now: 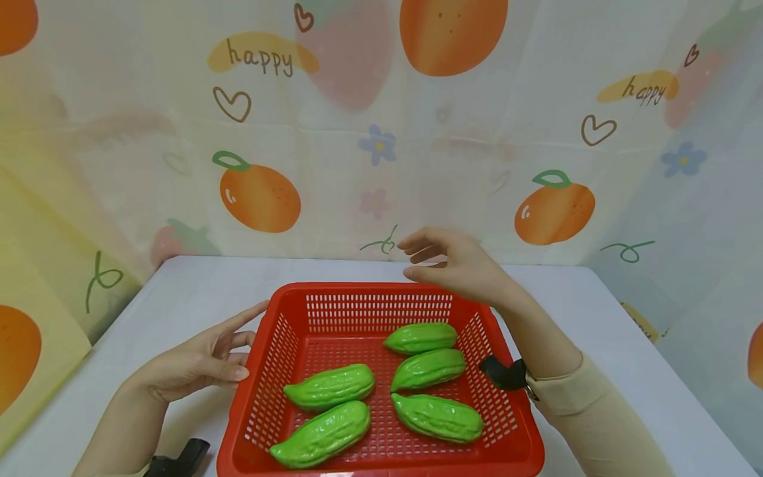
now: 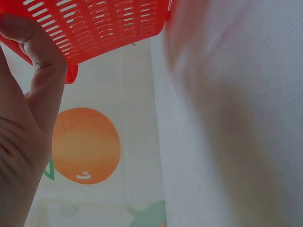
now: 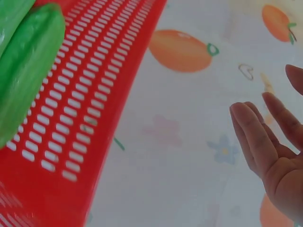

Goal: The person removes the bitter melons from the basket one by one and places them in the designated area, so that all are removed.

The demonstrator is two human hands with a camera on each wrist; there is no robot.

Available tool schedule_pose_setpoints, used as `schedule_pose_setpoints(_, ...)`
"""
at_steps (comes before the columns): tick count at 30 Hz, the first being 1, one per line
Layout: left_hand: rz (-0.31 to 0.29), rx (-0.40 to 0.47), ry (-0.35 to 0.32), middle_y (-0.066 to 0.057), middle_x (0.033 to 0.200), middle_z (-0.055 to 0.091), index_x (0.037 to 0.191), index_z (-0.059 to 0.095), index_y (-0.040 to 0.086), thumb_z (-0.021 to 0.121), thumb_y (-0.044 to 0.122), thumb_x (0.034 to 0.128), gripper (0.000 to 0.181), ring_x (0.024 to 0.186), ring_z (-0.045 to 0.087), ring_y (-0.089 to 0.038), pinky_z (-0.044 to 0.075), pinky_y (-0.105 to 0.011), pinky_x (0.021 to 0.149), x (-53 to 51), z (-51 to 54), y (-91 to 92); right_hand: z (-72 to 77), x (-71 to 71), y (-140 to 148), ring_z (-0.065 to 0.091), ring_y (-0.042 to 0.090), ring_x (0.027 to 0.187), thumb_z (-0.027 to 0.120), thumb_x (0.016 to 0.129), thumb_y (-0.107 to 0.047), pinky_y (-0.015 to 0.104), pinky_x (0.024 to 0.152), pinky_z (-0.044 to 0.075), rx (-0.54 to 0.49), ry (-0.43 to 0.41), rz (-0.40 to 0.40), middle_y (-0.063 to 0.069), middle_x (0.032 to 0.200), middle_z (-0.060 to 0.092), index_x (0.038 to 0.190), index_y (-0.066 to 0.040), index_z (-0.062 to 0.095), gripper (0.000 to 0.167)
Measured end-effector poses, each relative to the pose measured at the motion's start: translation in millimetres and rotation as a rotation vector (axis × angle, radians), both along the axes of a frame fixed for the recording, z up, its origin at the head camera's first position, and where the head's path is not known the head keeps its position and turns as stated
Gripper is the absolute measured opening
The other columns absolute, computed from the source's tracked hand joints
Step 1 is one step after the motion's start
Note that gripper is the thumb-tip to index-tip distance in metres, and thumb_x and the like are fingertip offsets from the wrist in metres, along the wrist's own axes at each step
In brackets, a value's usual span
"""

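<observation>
Bitter gourds (image 1: 330, 386), five, lie in a slotted red plastic basket (image 1: 357, 287) on the white desk (image 1: 197, 285). From basket centre: one at 9 o'clock, one at 8; three more at 1 to 2, 3 and 4. All rest on their sides; the walls probably keep them from rolling out.

Left hand (image 1: 205, 361) at 9 to 10 o'clock, thumb and forefinger spread wide, touching the basket's left side; looks like a steadying touch. Right hand (image 1: 459, 262) at 1 o'clock, raised by the far rim, fingers loosely bent, gap fairly wide, holding nothing. Right wrist view shows it apart from the rim.

Edges: near rim runs to the bottom of the head view. Mesh floor shows at 11 o'clock and between the two groups. Desk surface shows at 9 and 3; fruit-print cloth (image 1: 334, 199) hangs beyond at 12.
</observation>
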State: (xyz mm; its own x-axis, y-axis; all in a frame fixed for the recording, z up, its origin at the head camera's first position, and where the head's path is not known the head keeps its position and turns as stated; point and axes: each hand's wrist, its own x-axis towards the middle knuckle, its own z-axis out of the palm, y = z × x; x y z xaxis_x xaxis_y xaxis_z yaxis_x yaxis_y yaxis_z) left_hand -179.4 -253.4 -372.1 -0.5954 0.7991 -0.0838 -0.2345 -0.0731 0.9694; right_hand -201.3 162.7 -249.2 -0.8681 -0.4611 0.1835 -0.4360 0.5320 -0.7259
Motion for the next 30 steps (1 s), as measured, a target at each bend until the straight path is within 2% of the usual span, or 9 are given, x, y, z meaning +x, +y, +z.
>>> schedule_pose_setpoints(6, 0.001, -0.001, -0.002, -0.002, 0.132, 0.057, 0.159, 0.003, 0.032, 0.048, -0.006, 0.0956, 0.086, 0.114, 0.068, -0.019, 0.059, -0.040, 0.088, 0.1, -1.5, -1.1, -7.6, 0.1, -19, 0.067, 0.021, 0.110, 0.072, 0.089, -0.020, 0.037, 0.090, 0.058, 0.027, 0.011, 0.060, 0.002, 0.125, 0.068, 0.122, -0.016, 0.065, 0.034)
schedule_pose_setpoints(14, 0.003, -0.002, -0.004, -0.003, 0.134, 0.057, 0.159, 0.005, 0.033, 0.047, -0.005, 0.0957, 0.085, 0.115, 0.068, -0.020, 0.060, -0.041, 0.088, 1.3, -3.0, -2.8, -22.1, -0.6, -45, 0.065, 0.018, 0.110, 0.072, 0.088, -0.022, 0.033, 0.093, 0.055, 0.074, -0.101, 0.135, -0.001, 0.121, 0.067, 0.120, -0.020, 0.065, 0.033)
schedule_pose_setpoints(18, 0.005, -0.005, -0.006, -0.003, 0.134, 0.057, 0.159, 0.004, 0.033, 0.047, -0.006, 0.0957, 0.086, 0.116, 0.068, -0.021, 0.059, -0.041, 0.088, 1.7, -2.7, -2.3, -26.8, -0.1, -57, 0.066, 0.012, 0.101, 0.072, 0.087, -0.025, 0.030, 0.089, 0.054, 0.145, -0.110, 0.154, -0.002, 0.114, 0.069, 0.118, -0.022, 0.066, 0.032)
schedule_pose_setpoints(22, -0.005, 0.012, -0.007, -0.003, 0.134, 0.056, 0.159, 0.003, 0.032, 0.047, -0.006, 0.0958, 0.086, 0.116, 0.067, -0.020, 0.059, -0.040, 0.088, 1.3, -2.4, -1.8, -31.1, 1.2, -66, 0.066, 0.009, 0.099, 0.072, 0.087, -0.026, 0.028, 0.087, 0.054, 0.206, -0.122, 0.184, -0.003, 0.114, 0.070, 0.118, -0.021, 0.066, 0.032)
schedule_pose_setpoints(30, -0.014, 0.027, -0.004, -0.003, 0.135, 0.056, 0.159, 0.002, 0.031, 0.047, -0.007, 0.0957, 0.087, 0.115, 0.068, -0.018, 0.059, -0.039, 0.089, -0.6, -1.7, -0.2, -41.1, 1.0, -73, 0.066, 0.009, 0.097, 0.073, 0.086, -0.024, 0.025, 0.084, 0.053, 0.220, -0.170, 0.229, -0.003, 0.113, 0.070, 0.118, -0.019, 0.067, 0.032)
